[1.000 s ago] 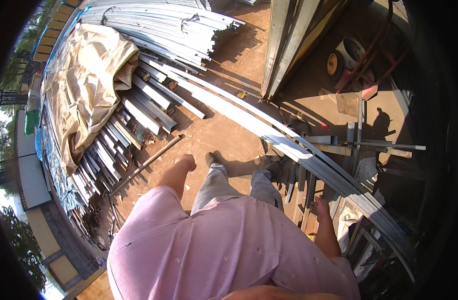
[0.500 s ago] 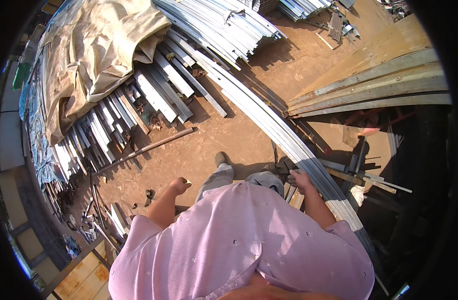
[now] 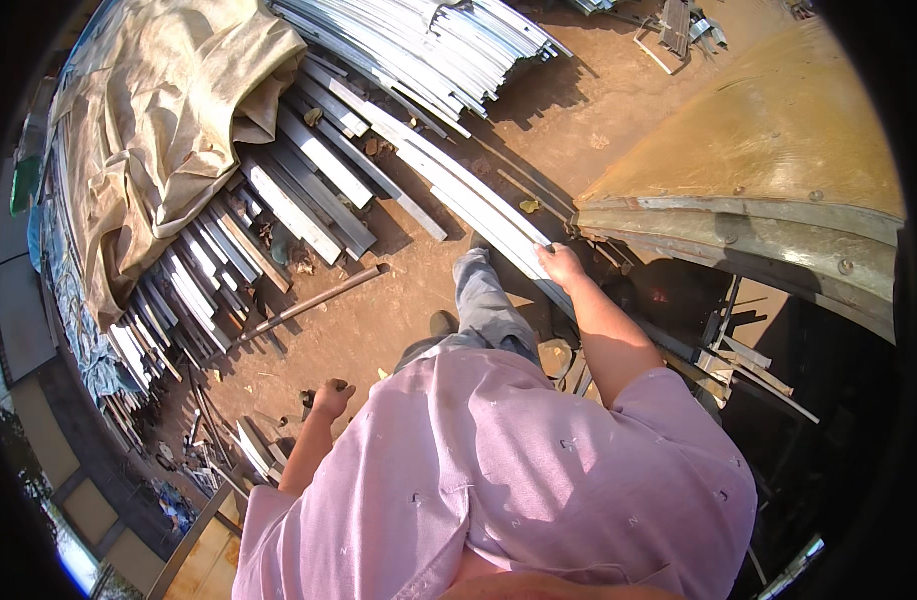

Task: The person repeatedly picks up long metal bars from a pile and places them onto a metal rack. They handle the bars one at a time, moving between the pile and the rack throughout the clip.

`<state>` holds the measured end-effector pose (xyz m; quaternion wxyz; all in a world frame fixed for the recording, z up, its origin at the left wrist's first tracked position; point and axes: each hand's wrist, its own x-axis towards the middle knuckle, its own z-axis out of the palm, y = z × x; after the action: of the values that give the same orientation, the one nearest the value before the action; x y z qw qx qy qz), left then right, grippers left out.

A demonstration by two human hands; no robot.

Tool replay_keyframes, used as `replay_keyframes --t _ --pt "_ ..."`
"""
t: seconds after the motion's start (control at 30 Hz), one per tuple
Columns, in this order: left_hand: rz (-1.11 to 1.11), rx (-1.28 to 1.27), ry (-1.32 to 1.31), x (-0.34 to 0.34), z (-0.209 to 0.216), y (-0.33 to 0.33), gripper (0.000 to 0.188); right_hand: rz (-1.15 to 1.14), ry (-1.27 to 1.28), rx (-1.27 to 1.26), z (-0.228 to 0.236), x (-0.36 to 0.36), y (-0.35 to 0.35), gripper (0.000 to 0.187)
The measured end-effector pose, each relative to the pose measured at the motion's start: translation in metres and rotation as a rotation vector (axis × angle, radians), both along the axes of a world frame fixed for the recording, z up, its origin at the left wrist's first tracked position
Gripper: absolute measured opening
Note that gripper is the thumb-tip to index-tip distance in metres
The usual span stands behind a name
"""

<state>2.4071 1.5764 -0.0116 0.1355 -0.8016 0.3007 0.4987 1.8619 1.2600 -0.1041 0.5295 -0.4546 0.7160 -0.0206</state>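
Note:
My right hand (image 3: 560, 266) reaches forward, its fingers curled around the edge of a long pale metal bar (image 3: 493, 218). This bar lies alongside others like it, stretching from the far left toward my right side. Low on the left, my left hand (image 3: 330, 399) hangs over the dirt beside my body, fingers bent inward. Whatever those fingers may enclose is hidden. Beyond the bars' left side, cut metal profiles (image 3: 296, 212) stick out from beneath a tan tarp (image 3: 158, 130).
A rusty pipe (image 3: 303, 312) lies on the dirt at left. More silvery bars (image 3: 428, 50) are piled at the back. On the right, a large yellowish panel with a riveted metal edge (image 3: 748, 215) juts in. Scrap lengths (image 3: 743, 368) lie in shadow below it.
My right hand has moved forward and left, up onto the long bar. My left hand has dropped back toward my body. One leg has stepped forward.

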Motion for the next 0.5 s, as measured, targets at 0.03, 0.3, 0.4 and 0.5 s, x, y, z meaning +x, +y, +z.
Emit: replay_keyframes --t 0.03,0.3,0.4,0.5 --pt "-0.005 -0.007 -0.008 -0.004 0.004 -0.006 0.055 0.086 0.088 -0.038 -0.010 0.006 -0.007 0.060" --pt "-0.079 -0.027 0.118 -0.062 0.024 -0.173 0.051 0.338 0.300 0.084 -0.117 0.030 -0.087 0.075" --pt "-0.132 -0.035 0.159 -0.090 0.017 -0.227 0.046 0.413 0.342 0.148 -0.142 0.035 -0.108 0.072" --pt "-0.226 -0.046 0.221 -0.113 0.017 -0.265 0.047 0.443 0.325 0.251 -0.152 0.045 -0.124 0.065"
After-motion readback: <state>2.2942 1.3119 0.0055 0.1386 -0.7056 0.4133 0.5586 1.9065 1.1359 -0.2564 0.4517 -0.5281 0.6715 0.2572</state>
